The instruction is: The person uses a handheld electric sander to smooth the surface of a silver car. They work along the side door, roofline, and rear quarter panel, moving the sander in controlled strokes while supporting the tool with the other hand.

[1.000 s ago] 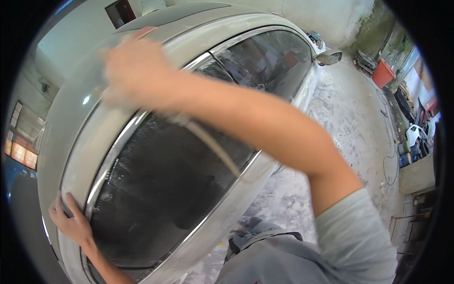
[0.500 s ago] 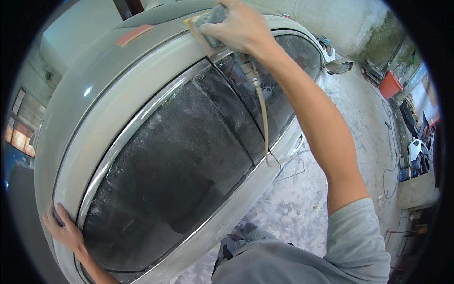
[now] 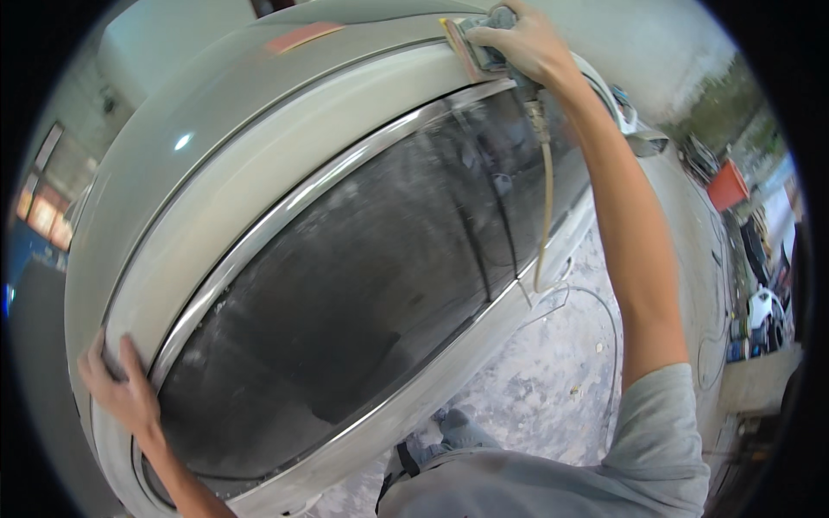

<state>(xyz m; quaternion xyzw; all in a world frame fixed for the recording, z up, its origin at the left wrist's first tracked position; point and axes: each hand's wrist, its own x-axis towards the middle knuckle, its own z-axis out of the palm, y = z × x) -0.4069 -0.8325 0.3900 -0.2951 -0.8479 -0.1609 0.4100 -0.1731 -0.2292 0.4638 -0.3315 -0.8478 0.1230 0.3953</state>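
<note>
My right hand [image 3: 537,50] grips a dusty grey air sander [image 3: 489,53]. Its yellow-edged pad is against the pale roof rail [image 3: 345,97] of a car, above the side windows. A beige hose [image 3: 547,194] hangs from the sander past the glass. At the rear of the same rail, my left hand [image 3: 123,390] rests with fingers spread, and a small dark patch between them is unclear. Under the rail runs a chrome trim strip [image 3: 298,197], bordering the dusty dark window [image 3: 319,293]. A flat reddish sanding piece [image 3: 304,38] lies on the grey roof.
The hose trails on toward the powder-covered floor [image 3: 527,380] beside the car. Farther right are a wing mirror [image 3: 648,142], a red bucket [image 3: 727,185] and a cluster of cans and parts [image 3: 758,324]. A wall stands behind the car.
The whole view has shifted, so the car, sander and right hand appear farther right. The sander is still on the rail near the door pillar, and my left hand stays at the rear.
</note>
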